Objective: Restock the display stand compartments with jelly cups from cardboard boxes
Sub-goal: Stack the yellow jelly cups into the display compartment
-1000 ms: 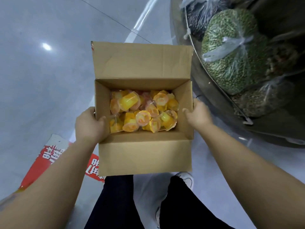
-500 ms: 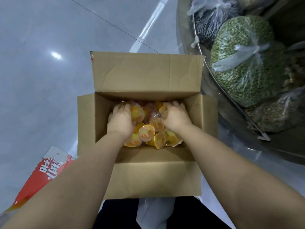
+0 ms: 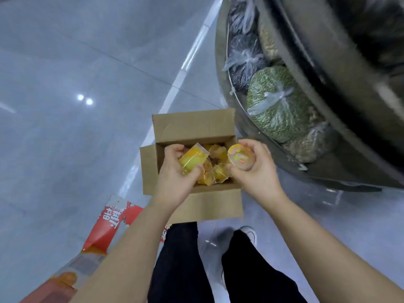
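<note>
Bagged green beans (image 3: pixel 277 106) sit right of the cardboard box (image 3: pixel 192 127).

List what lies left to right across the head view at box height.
Red pack → cardboard box → left hand with a jelly cup → right hand with a jelly cup → green bean bag.

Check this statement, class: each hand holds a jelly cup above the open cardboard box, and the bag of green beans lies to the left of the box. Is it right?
One detail is wrong. In the head view the bag of green beans lies to the right of the cardboard box, in the display stand. The rest holds: the left hand and right hand each hold a jelly cup above the box.
</note>
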`<state>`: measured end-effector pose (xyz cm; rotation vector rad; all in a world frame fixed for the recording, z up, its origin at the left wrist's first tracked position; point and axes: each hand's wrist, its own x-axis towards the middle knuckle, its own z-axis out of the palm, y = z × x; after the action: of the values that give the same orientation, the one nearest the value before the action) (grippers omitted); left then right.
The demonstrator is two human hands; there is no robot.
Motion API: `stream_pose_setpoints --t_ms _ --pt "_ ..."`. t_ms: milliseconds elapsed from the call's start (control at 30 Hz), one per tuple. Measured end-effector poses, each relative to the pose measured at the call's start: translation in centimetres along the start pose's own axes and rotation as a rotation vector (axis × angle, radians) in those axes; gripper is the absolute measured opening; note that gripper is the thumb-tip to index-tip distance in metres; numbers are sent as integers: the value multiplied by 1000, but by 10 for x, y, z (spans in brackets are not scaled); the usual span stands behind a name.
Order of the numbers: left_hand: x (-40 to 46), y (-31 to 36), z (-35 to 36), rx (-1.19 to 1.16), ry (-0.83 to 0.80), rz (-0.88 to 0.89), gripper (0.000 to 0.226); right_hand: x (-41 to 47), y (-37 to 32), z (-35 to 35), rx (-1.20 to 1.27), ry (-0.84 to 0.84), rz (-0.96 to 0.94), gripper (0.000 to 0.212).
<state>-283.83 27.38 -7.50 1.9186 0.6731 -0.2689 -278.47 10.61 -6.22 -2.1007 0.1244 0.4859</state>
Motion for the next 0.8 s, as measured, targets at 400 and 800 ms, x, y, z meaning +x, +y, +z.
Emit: stream_pose_setpoints --t_ms 400,800 --pt "-210 357 -44 -2 -117 626 58 -223 -207 -286 318 321 -178 68" --pt "-251 512 32 -5 -250 913 57 -238 -243 -449 281 530 -339 64"
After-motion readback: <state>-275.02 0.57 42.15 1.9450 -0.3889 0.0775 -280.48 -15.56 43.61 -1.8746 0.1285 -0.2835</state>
